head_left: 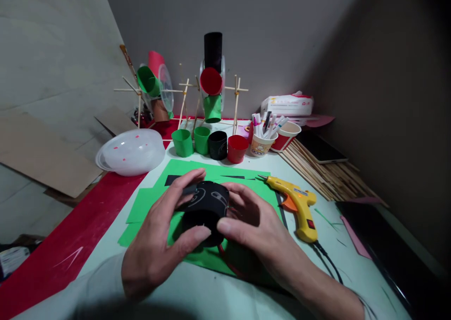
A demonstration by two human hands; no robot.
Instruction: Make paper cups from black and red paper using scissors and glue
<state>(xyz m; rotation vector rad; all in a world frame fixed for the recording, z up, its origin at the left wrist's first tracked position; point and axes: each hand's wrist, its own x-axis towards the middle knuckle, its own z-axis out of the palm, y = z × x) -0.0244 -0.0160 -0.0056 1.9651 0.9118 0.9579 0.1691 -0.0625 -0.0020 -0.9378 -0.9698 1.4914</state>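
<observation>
A black paper cylinder [206, 206] with faint pencil marks sits between both my hands, just above green paper sheets [225, 175] on the table. My left hand [158, 245] wraps its left side, thumb underneath and fingers over the top. Fingers of my right hand [252, 226] curl round its right side, the thumb pressing on the front. A yellow hot glue gun [298, 205] lies to the right of my right hand, nozzle pointing left.
Small paper cups, two green [192, 141], one black [217, 144] and one red [237, 148], stand in a row behind the sheets. Behind them stands a stick frame with cups [211, 92]. A clear plastic lid [131, 152] lies left, a cup of markers [262, 139] and wooden sticks [322, 169] right.
</observation>
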